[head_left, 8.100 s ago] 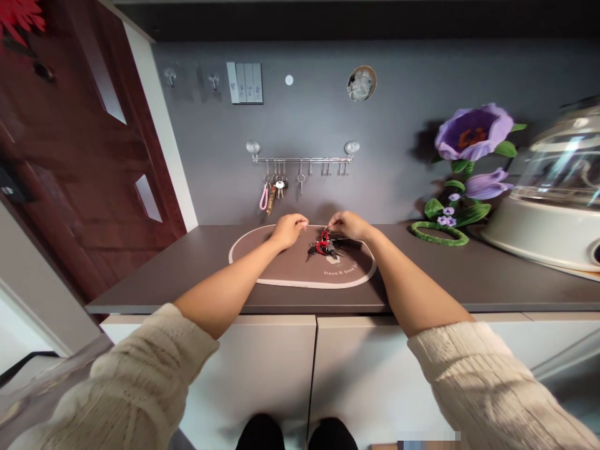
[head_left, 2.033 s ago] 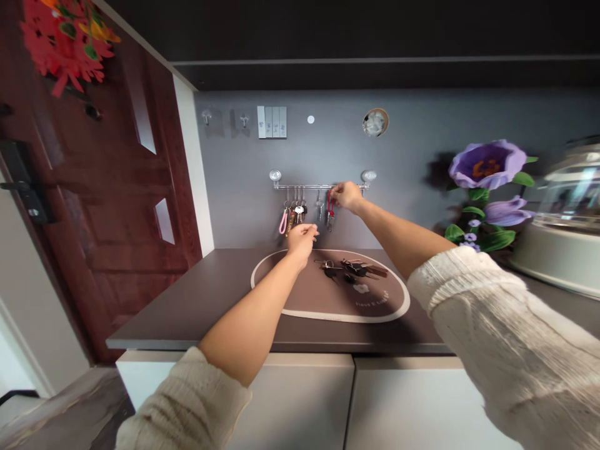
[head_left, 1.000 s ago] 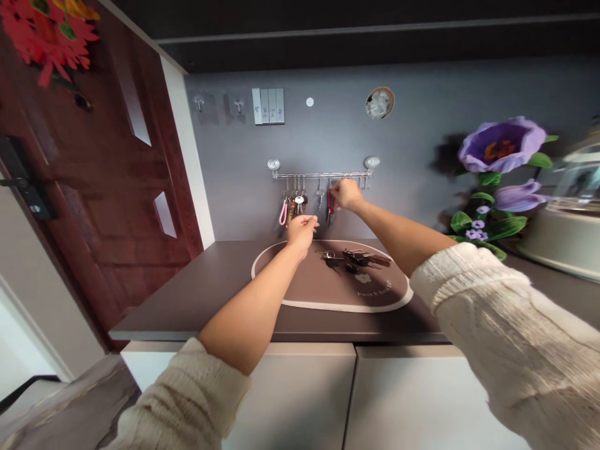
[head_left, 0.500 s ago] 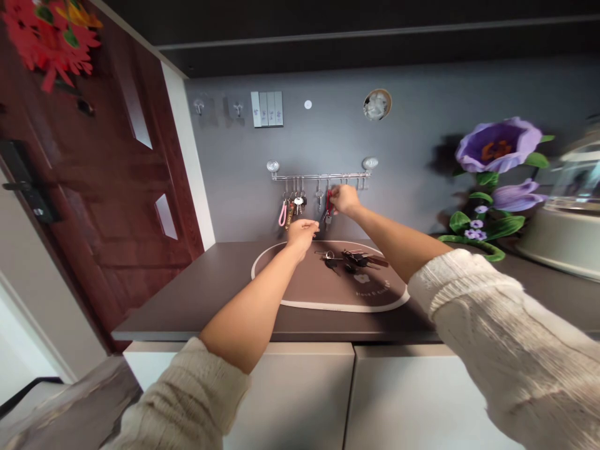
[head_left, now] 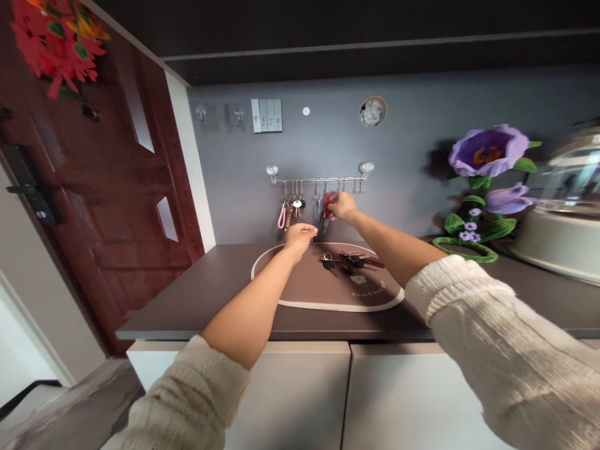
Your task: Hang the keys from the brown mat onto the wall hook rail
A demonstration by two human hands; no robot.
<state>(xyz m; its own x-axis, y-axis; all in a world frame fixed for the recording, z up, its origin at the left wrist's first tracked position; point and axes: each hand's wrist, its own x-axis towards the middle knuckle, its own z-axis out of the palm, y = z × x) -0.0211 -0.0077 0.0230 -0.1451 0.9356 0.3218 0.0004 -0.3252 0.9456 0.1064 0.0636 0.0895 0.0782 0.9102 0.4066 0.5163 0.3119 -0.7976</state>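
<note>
My right hand (head_left: 342,205) is raised to the wall and pinches a red key ring (head_left: 327,209) that hangs just below the chrome hook rail (head_left: 319,180). Other keys with a pink loop (head_left: 282,217) hang at the rail's left end. My left hand (head_left: 300,235) hovers above the back edge of the brown oval mat (head_left: 300,289), fingers curled in a loose fist; whether it holds anything is hidden. A pile of dark keys (head_left: 347,261) lies on the mat below my right hand.
The mat lies on a dark countertop (head_left: 197,294) over white cabinet doors. A red-brown door (head_left: 84,187) stands at the left. Purple fabric flowers (head_left: 487,169) and a pale domed appliance (head_left: 557,212) sit at the right. Light switches (head_left: 266,115) are above the rail.
My right hand has come down a little from the rail with the red key ring. The left hand has stayed nearly still over the mat. The camera has shifted slightly.
</note>
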